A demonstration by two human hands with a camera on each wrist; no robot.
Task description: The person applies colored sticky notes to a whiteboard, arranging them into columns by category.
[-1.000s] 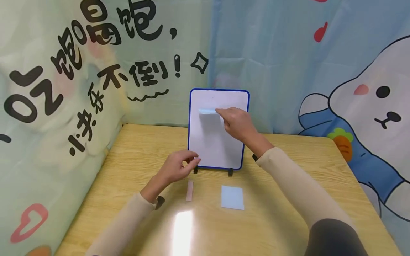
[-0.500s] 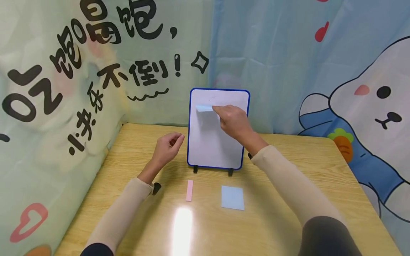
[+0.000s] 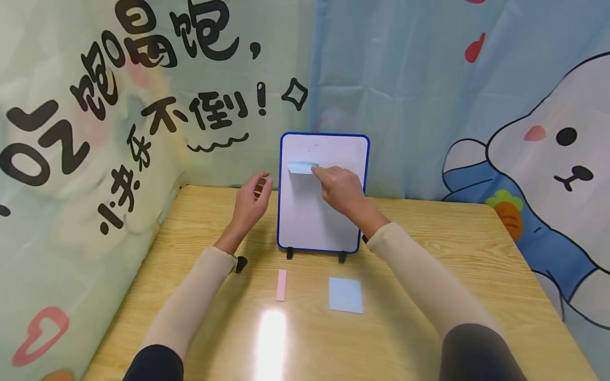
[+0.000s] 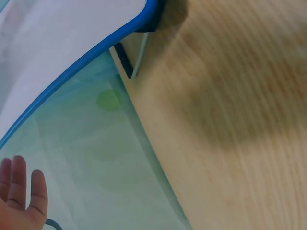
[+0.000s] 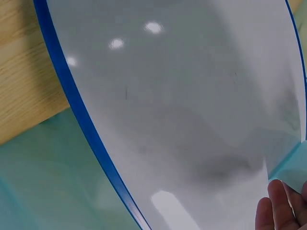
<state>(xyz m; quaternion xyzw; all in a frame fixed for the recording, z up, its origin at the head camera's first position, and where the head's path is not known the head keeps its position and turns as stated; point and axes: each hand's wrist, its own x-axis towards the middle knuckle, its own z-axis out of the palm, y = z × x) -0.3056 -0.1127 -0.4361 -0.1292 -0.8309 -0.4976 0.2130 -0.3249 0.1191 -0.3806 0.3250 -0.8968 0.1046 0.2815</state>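
Observation:
A small whiteboard point(image 3: 314, 227) with a blue frame stands upright on the table. My right hand point(image 3: 340, 189) is at its upper part and pinches the right end of a light blue paper slip point(image 3: 299, 168). That slip juts out from the board's face, and in the right wrist view the blue paper point(image 5: 293, 165) shows beside the fingertips of the right hand point(image 5: 280, 208). Just off the board's left edge, my left hand point(image 3: 251, 200) is raised with loosely bent fingers and holds nothing. The left wrist view shows fingers of that left hand point(image 4: 24, 201) apart from the board.
In front of the board, a narrow pink paper strip point(image 3: 281, 286) and a light blue paper square point(image 3: 345, 295) lie on the wooden table point(image 3: 395, 328). Black feet point(image 3: 342, 257) support the board. Printed curtains point(image 3: 405, 106) hang behind and to the left.
My right hand has shifted slightly left with the blue slip. My left hand has risen from the board's lower left corner to beside its left edge.

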